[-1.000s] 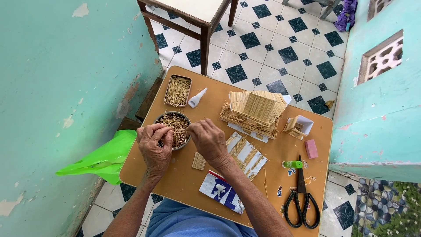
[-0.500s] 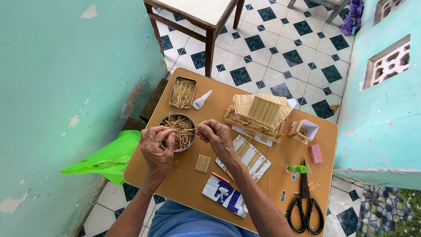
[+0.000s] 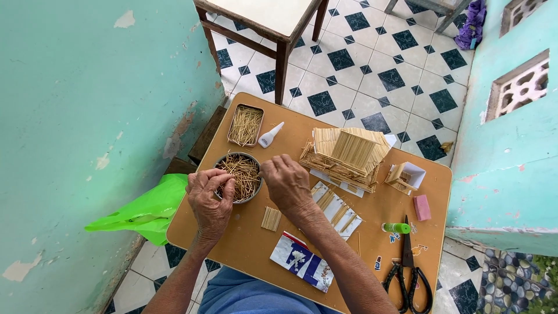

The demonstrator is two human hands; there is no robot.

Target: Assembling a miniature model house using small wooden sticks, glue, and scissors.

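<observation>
Both hands, left [image 3: 210, 200] and right [image 3: 286, 183], pinching thin wooden sticks over round metal bowl [image 3: 239, 174] on tan bench [image 3: 372, 232]; picking sticks, apparently for gluing.

On the surface [image 3: 401, 203], a rectangular tin of sticks [image 3: 245, 125] sits at the upper left, with a glue bottle [image 3: 271, 135] just to its right. Below them a round bowl of sticks [image 3: 241, 174] lies between the left hand [image 3: 210, 199] and right hand [image 3: 288, 183]. The stick house [image 3: 346, 154] stands centre frame, a small open box [image 3: 406, 177] to its right. A small stick panel [image 3: 271, 218] lies below the right hand. Scissors [image 3: 407, 278] lie at the lower right, a printed packet [image 3: 302, 261] near the bottom edge.
</observation>
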